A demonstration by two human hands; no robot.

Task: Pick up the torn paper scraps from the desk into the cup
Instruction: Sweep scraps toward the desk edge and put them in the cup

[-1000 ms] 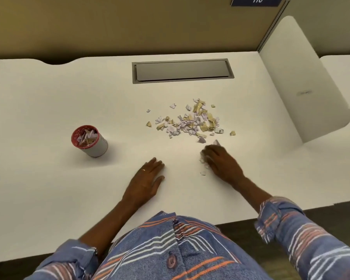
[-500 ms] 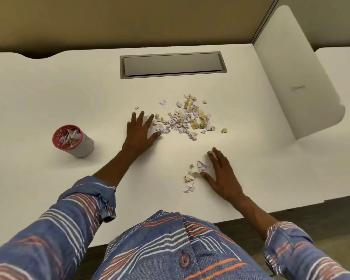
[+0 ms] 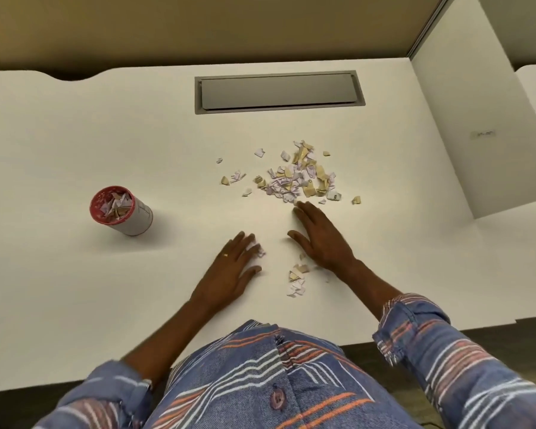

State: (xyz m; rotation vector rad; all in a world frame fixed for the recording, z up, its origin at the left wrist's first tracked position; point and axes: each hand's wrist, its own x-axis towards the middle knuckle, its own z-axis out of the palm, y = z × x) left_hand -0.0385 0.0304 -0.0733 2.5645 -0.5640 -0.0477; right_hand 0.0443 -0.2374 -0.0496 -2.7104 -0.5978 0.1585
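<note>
- We are laying our left hand (image 3: 232,267) flat on the white tabletop (image 3: 75,134), low in the middle of the frame. Its fingers (image 3: 241,241) are lying straight and holding nothing, and a few loose bits (image 3: 259,251) are touching their tips.
- We are laying our right hand (image 3: 322,239) flat too, just to the right. Its fingers (image 3: 304,212) are straight, holding nothing, and reaching the near edge of the big pile of paper scraps (image 3: 297,181) in the middle of the frame.
- A small pile of scraps (image 3: 297,278) is lying between our two hands.
- The cup (image 3: 127,218) is standing at the left of the frame, well apart from both piles, with scraps sitting inside.
- A grey hatch (image 3: 279,91) is sitting in the tabletop at the top middle.
</note>
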